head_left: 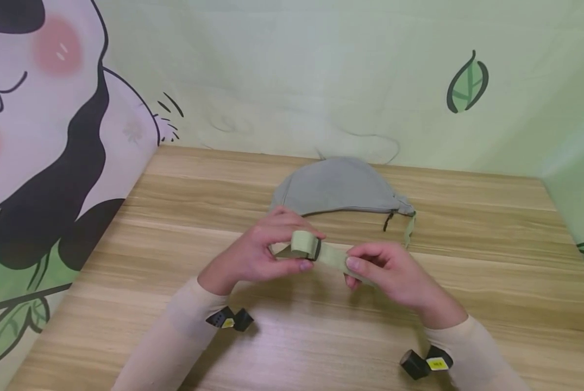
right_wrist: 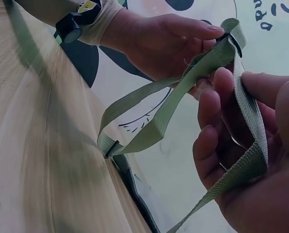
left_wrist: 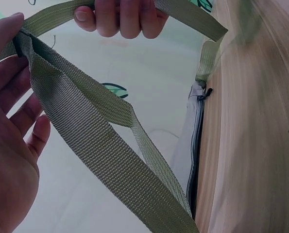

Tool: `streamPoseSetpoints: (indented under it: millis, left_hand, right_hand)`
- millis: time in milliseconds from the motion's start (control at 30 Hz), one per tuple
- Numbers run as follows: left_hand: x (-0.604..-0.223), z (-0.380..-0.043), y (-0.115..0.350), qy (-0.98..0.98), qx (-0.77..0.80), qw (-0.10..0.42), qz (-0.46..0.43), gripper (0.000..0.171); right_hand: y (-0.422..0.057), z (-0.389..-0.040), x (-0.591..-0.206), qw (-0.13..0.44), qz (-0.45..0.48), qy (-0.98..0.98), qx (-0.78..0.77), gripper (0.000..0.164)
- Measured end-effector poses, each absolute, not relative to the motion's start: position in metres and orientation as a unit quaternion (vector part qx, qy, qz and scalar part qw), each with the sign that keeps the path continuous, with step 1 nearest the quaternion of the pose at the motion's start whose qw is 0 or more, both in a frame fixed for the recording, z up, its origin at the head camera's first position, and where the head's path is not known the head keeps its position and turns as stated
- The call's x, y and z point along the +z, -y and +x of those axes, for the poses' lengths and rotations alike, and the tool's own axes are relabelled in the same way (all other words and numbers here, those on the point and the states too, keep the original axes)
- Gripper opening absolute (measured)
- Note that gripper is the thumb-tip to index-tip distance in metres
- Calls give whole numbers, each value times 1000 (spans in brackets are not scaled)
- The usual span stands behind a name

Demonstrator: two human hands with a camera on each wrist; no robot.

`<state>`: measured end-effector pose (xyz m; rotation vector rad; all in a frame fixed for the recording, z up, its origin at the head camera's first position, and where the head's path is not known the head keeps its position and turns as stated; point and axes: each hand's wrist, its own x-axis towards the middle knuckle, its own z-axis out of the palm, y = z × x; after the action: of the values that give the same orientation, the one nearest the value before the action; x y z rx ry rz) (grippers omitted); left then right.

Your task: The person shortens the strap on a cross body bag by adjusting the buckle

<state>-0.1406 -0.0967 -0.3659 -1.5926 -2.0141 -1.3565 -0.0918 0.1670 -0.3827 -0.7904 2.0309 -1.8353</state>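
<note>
A light green webbing strap (head_left: 333,257) is stretched between both hands above the table. My left hand (head_left: 262,247) pinches it at a black slider buckle (head_left: 317,248), where the webbing bulges up in a short loop (head_left: 303,241). To the right, my right hand (head_left: 394,274) pinches the strap between thumb and fingers. In the left wrist view the strap (left_wrist: 91,131) hangs in a long fold below the left hand. A grey waist bag (head_left: 338,187) lies behind the hands, with a black zipper pull (head_left: 388,221) near its right end.
The wood-grain table (head_left: 125,304) reaches back to a pale green printed wall covering (head_left: 282,70). A panda print (head_left: 42,136) covers the left side. Small black devices sit on both wrists, one at the left sleeve (head_left: 174,331).
</note>
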Motion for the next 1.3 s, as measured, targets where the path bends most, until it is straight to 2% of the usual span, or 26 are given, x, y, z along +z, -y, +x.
streamPoseSetpoints:
  millis: [300,533,733,867,1167,1300]
  left_hand:
    - [-368,-141,94,678,-462,106,-561,35]
    - [-368,-139,94,690,-451,102,-557,38]
    - [-368,-138,92,694,-443,103,-558,38]
    - [-368,-138,90,691,-447,99,-560,38]
    - [-372,-137,87,693,-444,106,-558,37]
    - [-375,-137,86,693,-448,108,-555,37]
  right_hand:
    - [-164,-91,-379,133,-306,-711,-619,16]
    - [-162,-90,-371,139,-288,-710,-627,19]
    - [-161,-91,-369,166,-280,-668,-669,17]
    - [-159,-91,-370,154,-282,-670,-670,12]
    - [-151,-90,-367,133,-227,-716,-647,9]
    - [-150,-91,-366,137,-214,-724,-642,14]
